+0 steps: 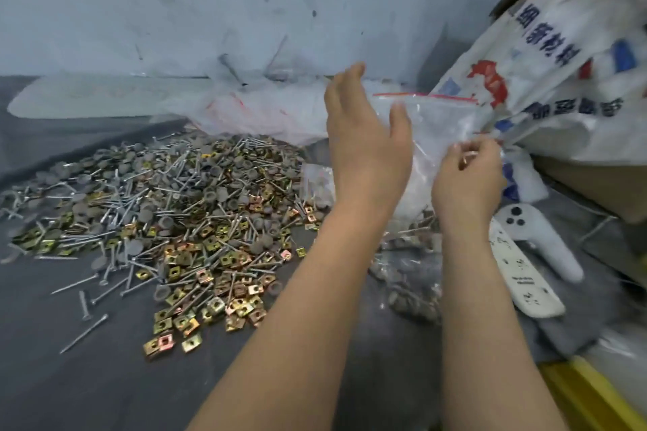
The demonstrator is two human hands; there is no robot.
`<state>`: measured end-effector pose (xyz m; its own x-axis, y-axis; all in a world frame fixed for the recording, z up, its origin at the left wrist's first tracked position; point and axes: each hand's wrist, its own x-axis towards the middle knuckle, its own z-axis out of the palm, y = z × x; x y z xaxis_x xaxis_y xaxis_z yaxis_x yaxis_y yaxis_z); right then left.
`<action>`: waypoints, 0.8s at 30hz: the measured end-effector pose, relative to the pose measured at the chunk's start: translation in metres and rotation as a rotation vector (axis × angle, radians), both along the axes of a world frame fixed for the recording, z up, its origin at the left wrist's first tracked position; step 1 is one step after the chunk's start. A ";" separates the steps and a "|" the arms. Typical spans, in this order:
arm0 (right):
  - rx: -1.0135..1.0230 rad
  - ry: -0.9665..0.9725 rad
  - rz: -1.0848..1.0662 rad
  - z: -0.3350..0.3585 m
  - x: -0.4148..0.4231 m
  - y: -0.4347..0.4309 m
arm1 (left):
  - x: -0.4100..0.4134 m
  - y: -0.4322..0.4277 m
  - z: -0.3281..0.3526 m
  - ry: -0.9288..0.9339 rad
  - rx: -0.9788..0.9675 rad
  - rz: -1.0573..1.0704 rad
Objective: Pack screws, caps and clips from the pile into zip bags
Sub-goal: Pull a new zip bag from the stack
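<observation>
A big pile (168,213) of long silver screws, grey round caps and brass-coloured square clips covers the dark cloth at the left and centre. A clear zip bag (441,122) with a red zip strip hangs in the air at the right of centre. My right hand (467,178) pinches the bag's right side. My left hand (364,136) is raised beside the bag's left edge with fingers apart, thumb against the plastic. Filled bags (409,276) of parts lie below both hands.
A heap of empty zip bags (266,112) lies behind the pile by the grey wall. A printed white woven sack (567,73) leans on a cardboard box at the right. A white controller (535,238) and a white remote (525,276) lie at the right.
</observation>
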<state>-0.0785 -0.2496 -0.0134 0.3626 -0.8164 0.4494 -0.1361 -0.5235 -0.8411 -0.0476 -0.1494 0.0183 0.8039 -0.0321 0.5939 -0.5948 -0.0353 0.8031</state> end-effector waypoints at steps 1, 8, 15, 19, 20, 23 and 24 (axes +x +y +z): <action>0.021 0.104 -0.033 -0.006 0.001 -0.016 | -0.001 -0.017 -0.012 -0.068 0.167 -0.041; 0.262 0.205 0.027 -0.038 0.002 -0.052 | -0.001 -0.079 -0.094 0.199 0.795 -0.372; -0.165 -0.146 -0.098 -0.019 0.017 -0.023 | 0.025 -0.066 -0.063 0.352 0.422 -0.437; -0.150 -0.177 0.166 -0.018 0.066 0.015 | 0.067 -0.023 -0.052 0.504 0.155 -0.292; -0.140 -0.123 0.259 -0.019 0.082 0.024 | 0.080 -0.009 -0.049 0.554 0.076 -0.249; -0.148 0.183 0.513 -0.027 0.140 0.053 | 0.125 0.033 -0.043 0.767 -0.197 -0.146; -0.165 0.250 0.588 -0.030 0.159 0.062 | 0.140 0.047 -0.041 0.823 -0.305 -0.131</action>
